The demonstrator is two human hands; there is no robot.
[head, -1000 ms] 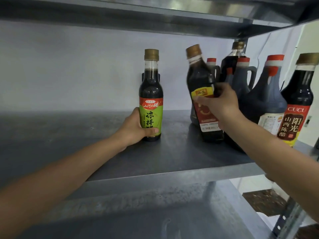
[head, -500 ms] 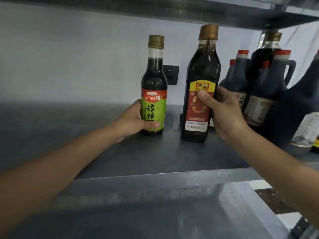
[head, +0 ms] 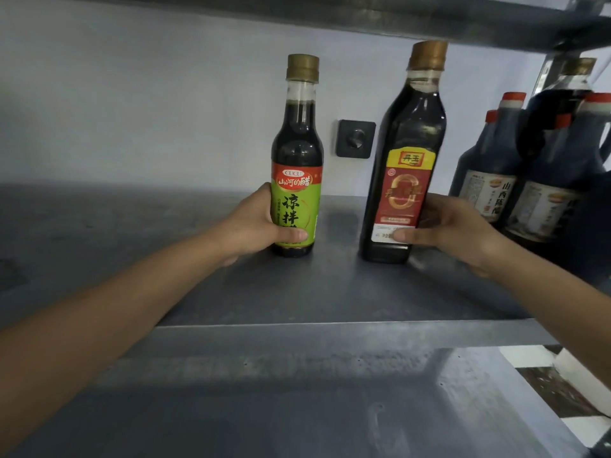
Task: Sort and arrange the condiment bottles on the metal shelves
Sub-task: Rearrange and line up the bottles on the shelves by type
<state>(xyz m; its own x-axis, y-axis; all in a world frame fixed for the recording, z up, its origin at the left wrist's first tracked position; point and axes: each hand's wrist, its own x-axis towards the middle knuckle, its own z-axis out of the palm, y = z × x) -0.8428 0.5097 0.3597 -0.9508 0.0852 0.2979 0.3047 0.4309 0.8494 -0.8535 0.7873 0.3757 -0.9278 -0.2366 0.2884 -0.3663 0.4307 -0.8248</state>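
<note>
A small dark bottle with a green label [head: 298,150] stands upright on the metal shelf [head: 330,292]. My left hand [head: 256,226] grips its lower part, thumb across the label. To its right stands a taller square dark bottle with a red and yellow label [head: 406,153], also upright on the shelf. My right hand [head: 453,231] holds this tall bottle low down from the right, with the thumb on the white strip of its label.
Several large dark jugs with red caps [head: 535,180] crowd the shelf's right end. A dark wall socket [head: 355,138] sits behind the two bottles. Another shelf [head: 330,18] runs close overhead and a lower shelf [head: 297,408] lies beneath. The shelf's left part is bare metal.
My right hand brought the tall red-label bottle leftwards from the jugs and stood it upright beside the green-label bottle, then slid lower on it. The left hand stayed put.
</note>
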